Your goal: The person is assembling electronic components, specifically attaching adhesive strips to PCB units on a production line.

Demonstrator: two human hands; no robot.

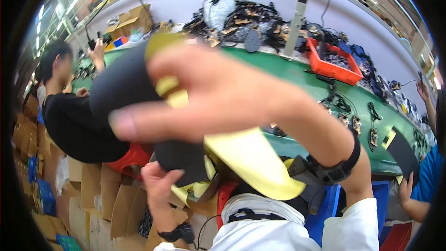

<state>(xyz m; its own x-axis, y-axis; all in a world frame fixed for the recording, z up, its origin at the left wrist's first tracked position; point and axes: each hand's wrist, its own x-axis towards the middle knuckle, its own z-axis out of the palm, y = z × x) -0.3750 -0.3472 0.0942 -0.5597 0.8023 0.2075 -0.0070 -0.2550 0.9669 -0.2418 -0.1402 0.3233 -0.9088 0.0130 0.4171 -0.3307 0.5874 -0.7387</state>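
Observation:
A dark, flexible sheet (123,83) with a yellow backing (255,165) curves across the middle of the view, above my lap. My right hand (204,93) is large and blurred close to the camera, its thumb and fingers closed round the upper part of the sheet. Lower down, my left hand (160,181) pinches the sheet's dark lower part (181,160) between thumb and fingers. The yellow backing hangs down to the right, below my right forearm. A black strapped device sits on each of my wrists. My right hand hides part of the sheet.
Ahead runs a green bench (292,72) with an orange-red bin (334,60), heaped cables and small circuit boards. Cardboard boxes (97,181) stand at the lower left. A person in black (79,121) sits left; at right another person's hand (406,190) holds a similar dark sheet (403,153).

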